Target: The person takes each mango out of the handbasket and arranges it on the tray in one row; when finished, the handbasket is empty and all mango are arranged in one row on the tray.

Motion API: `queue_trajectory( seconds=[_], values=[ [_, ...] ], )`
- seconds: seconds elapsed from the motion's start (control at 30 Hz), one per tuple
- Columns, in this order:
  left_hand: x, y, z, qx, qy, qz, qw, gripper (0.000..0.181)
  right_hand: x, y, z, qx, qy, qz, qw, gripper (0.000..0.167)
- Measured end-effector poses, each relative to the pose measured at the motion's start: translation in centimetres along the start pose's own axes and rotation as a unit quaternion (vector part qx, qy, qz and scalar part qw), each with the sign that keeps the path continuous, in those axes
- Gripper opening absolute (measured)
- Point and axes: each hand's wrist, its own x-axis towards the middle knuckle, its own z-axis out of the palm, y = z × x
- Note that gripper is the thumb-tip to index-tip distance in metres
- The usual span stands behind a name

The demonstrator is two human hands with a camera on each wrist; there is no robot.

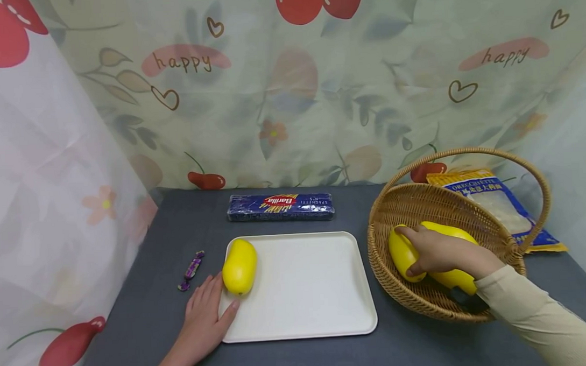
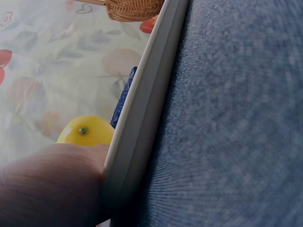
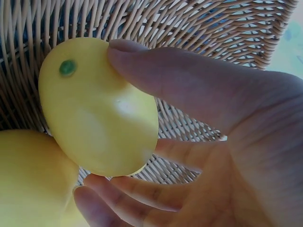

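Observation:
In the head view, my left hand rests at the left edge of the white tray, fingers fairly straight. Just beyond its thumb, a smooth yellow mango lies at the tray's left side. My right hand reaches into the wicker basket and grips another yellow mango. Seen from the right wrist, the thumb presses on this mango near its green stem spot, with fingers round the other side. A further yellow fruit lies in the basket, partly covered by that hand.
A blue Barilla spaghetti pack lies behind the tray. Left of the tray is a purple wrapped candy. A blue and yellow orecchiette bag lies behind the basket, whose tall handle arches above it. A patterned curtain hangs behind the table.

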Motion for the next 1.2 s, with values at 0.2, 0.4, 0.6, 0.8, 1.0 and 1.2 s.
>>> queue_trajectory(
  seconds=[0.2, 0.4, 0.6, 0.8, 1.0, 1.2],
  values=[
    [0.1, -0.1, 0.0, 0.001, -0.004, -0.004, 1.0000, 0.077, -0.4, -0.2, -0.4, 0.022, 0.005, 0.000, 0.9997, 0.094],
    [0.2, -0.1, 0.1, 0.004, -0.005, -0.006, 1.0000, 0.077, -0.7, -0.1, -0.7, 0.043, 0.009, -0.002, 0.9990, 0.096],
    [0.2, -0.3, 0.3, 0.003, 0.001, -0.004, 1.0000, 0.077, -0.9, 0.0, -0.7, 0.044, 0.021, -0.014, 0.9987, 0.095],
    [0.2, -0.3, 0.2, 0.005, -0.002, -0.005, 1.0000, 0.077, -1.0, 0.1, -0.7, 0.046, 0.027, -0.018, 0.9984, 0.096],
    [0.2, -0.3, 0.2, 0.002, -0.006, -0.008, 0.9999, 0.077, -1.1, 0.0, -0.9, 0.046, 0.025, -0.016, 0.9985, 0.096],
    [0.1, -0.2, 0.1, 0.003, -0.010, -0.009, 0.9999, 0.078, -1.2, -0.1, -1.0, 0.051, 0.024, -0.016, 0.9983, 0.097]
  ],
)
